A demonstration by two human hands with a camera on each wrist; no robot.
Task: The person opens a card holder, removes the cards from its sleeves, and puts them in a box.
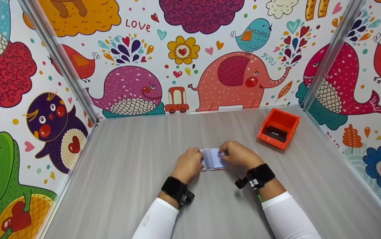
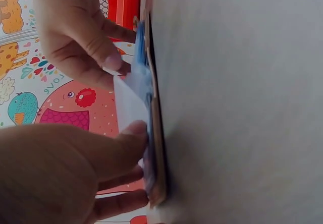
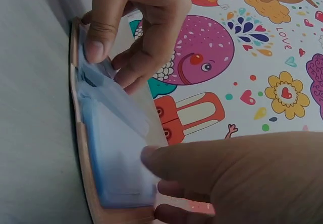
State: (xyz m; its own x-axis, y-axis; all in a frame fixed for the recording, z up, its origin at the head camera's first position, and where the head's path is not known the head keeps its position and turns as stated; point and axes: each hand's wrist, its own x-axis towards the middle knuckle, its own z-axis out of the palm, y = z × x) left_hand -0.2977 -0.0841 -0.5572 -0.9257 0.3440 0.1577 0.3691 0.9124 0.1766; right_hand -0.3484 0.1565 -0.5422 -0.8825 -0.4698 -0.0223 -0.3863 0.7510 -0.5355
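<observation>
A small card holder (image 1: 216,159) lies spread open on the table, with clear bluish plastic sleeves (image 3: 118,158) inside a brown cover (image 3: 90,186). My left hand (image 1: 188,163) grips its left side, thumb on the sleeves and fingers at the outer edge. On the other side my right hand (image 1: 241,155) holds the right edge, its thumb against the sleeves and its fingers by the cover. Between the two hands, one sleeve (image 2: 130,105) stands lifted at an angle in the left wrist view.
An orange-red bin (image 1: 285,119) with a black item (image 1: 275,133) inside stands at the back right of the grey table (image 1: 134,149). Walls printed with cartoon animals (image 1: 130,88) border the table at the back and both sides.
</observation>
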